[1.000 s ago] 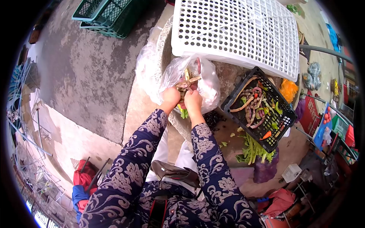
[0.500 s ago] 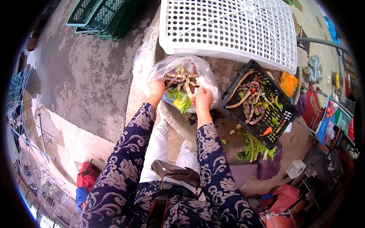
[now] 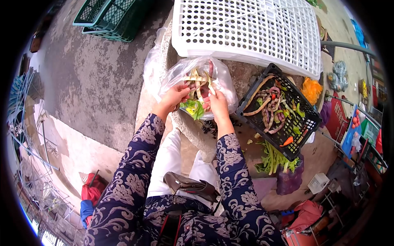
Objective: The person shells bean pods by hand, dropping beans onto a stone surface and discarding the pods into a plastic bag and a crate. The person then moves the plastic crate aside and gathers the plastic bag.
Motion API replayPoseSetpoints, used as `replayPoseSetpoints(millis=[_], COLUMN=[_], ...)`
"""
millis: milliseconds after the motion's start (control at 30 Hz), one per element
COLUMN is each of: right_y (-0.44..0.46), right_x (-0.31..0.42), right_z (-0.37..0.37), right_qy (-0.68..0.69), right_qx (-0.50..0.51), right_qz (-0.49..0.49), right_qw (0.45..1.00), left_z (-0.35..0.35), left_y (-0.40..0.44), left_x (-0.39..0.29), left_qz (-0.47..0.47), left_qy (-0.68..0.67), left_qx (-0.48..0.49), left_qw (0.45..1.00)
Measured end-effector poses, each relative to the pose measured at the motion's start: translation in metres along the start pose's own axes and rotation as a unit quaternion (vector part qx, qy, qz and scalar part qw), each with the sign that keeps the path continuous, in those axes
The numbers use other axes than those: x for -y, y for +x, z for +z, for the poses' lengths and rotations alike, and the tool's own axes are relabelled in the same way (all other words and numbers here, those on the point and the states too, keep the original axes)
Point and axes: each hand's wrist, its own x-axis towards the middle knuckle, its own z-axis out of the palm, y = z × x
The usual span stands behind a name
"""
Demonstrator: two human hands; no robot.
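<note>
My left hand (image 3: 174, 97) has its fingers curled in at the pods on the near side of the bag, and I cannot tell whether they grip one or only touch. My right hand (image 3: 218, 103), just beside it, is pinched on the lower end of a long, pale, flattened bean pod (image 3: 211, 84). Around and beyond my fingertips, a heap of cream and purplish long pods (image 3: 196, 78) lies inside a clear, crumpled plastic bag (image 3: 225, 78), its mouth spread wide. Bright green leaves (image 3: 195, 110) spill over the bag's near edge, between my hands. The bag sits on a rough grey stone ledge (image 3: 183, 128), with small dark scraps (image 3: 208, 128) on the ground near it. To the right, a tilted black plastic lattice crate (image 3: 293, 151) holds wrinkled purple pods, green pieces and an orange pepper (image 3: 287, 142). Light green leafy stalks (image 3: 271, 159) lie below that crate, against a purple mesh sack (image 3: 290, 178), and a crumpled orange plastic bag (image 3: 311, 91) is by its far corner. Beyond the clear bag lies a large white perforated plastic tray (image 3: 246, 35); farther left, dark green plastic crates (image 3: 113, 20) are stacked on the ground.
</note>
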Motion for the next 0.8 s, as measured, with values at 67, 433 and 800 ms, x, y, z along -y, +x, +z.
replayPoseSetpoints(millis=[67,433,800], right_y=[0.001,-0.018,-0.095], right_x=[-0.001,0.016,-0.034], right_z=[-0.001,-0.001,-0.064], right_qy=[0.088,0.097,0.099], right_qx=[0.038,0.073,0.137], right_qz=[0.006,0.02,0.061], right_qw=[0.995,0.992,0.984], left_z=[0.0,0.005,-0.012], left_y=[-0.005,-0.041,-0.035], left_x=[-0.009,-0.007,-0.014], left_qz=[-0.008,0.08,0.149], left_qy=[0.03,0.064,-0.021], left_qx=[0.084,0.115,-0.049], left_qw=[0.996,0.988,0.987])
